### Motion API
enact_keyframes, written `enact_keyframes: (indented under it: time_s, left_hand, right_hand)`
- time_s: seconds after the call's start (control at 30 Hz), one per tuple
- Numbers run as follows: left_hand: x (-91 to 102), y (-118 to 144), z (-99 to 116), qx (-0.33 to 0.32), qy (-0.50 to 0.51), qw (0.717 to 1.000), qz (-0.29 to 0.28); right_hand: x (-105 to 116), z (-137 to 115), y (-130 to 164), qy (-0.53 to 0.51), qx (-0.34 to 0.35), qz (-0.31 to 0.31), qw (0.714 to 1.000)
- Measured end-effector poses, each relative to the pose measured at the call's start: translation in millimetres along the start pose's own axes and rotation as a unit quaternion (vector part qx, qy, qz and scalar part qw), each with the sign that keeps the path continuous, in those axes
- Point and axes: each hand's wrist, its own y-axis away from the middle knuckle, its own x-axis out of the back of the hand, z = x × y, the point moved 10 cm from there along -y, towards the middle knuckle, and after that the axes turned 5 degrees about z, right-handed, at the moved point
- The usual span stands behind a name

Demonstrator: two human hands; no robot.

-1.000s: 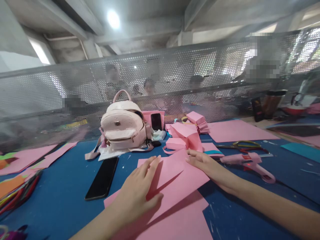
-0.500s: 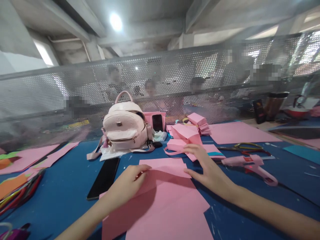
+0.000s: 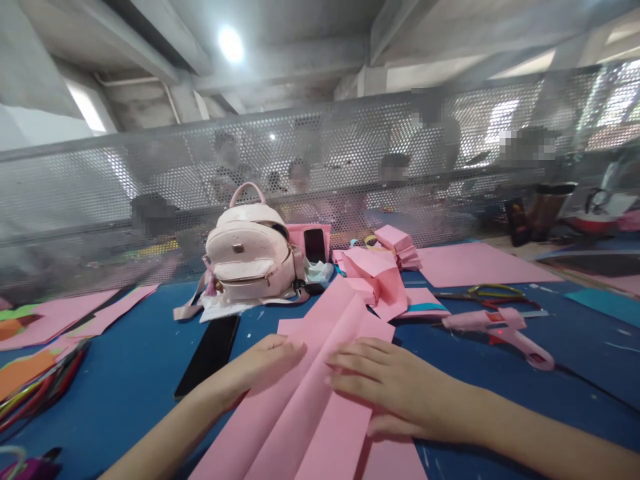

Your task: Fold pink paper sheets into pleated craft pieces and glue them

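Observation:
A long pink paper sheet (image 3: 280, 417) with raised creases lies slantwise over other pink paper on the blue table. My left hand (image 3: 267, 363) holds its left edge, with some fingers hidden. On the sheet's right part rests my right hand (image 3: 390, 387), fingers stretched flat beside the middle crease and thumb low near the right edge. Beyond the sheet's far tip are folded pink paper pieces (image 3: 383, 280). A black phone (image 3: 207, 357) lies left of my left hand. A pink glue gun (image 3: 505, 327) lies to the right of my right hand.
At the back stands a pale pink backpack (image 3: 250, 253) before a perforated metal screen (image 3: 350, 147), with people behind it. Scissors (image 3: 495, 297) lie beyond the glue gun, near a large pink sheet (image 3: 480, 263). Coloured paper (image 3: 75, 313) and red-handled tools (image 3: 55, 387) are at left.
The pink sheet now lies slantwise with its creases showing and its far tip by the folded pieces. My right hand came nearer and flattened onto it; my left hand shifted slightly.

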Motion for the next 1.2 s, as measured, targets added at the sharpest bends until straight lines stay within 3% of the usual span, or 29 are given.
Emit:
enact_keyframes:
  time_s: [0.1, 0.23, 0.4, 0.63, 0.77, 0.93, 1.2]
  left_hand:
    - [-12.0, 6, -4, 0.037, 0.040, 0.998, -0.028]
    - [-20.4, 13, -9, 0.087, 0.070, 0.993, -0.041]
    - [-16.7, 12, -14, 0.104, 0.094, 0.990, -0.011]
    - [-12.8, 9, -10, 0.100, 0.116, 0.988, 0.003]
    - [-9.8, 13, -8, 0.118, 0.130, 0.984, 0.021]
    - [-29.4, 17, -3, 0.128, 0.206, 0.969, -0.033]
    - [-47.2, 24, -10, 0.158, 0.298, 0.939, -0.063]
  right_hand:
    - [0, -4, 1, -0.018, 0.003, -0.012, 1.000]
    - [3, -9, 2, -0.017, 0.003, 0.019, 1.000]
    - [7, -10, 1, 0.011, -0.015, 0.057, 0.998]
    - [-4, -13, 0, -0.023, -0.011, 0.006, 1.000]
    - [-3, -14, 0, -0.014, -0.011, 0.014, 1.000]
    - [0, -19, 2, 0.009, 0.012, 0.028, 0.999]
    - [-2, -17, 3, 0.035, -0.004, 0.060, 0.998]
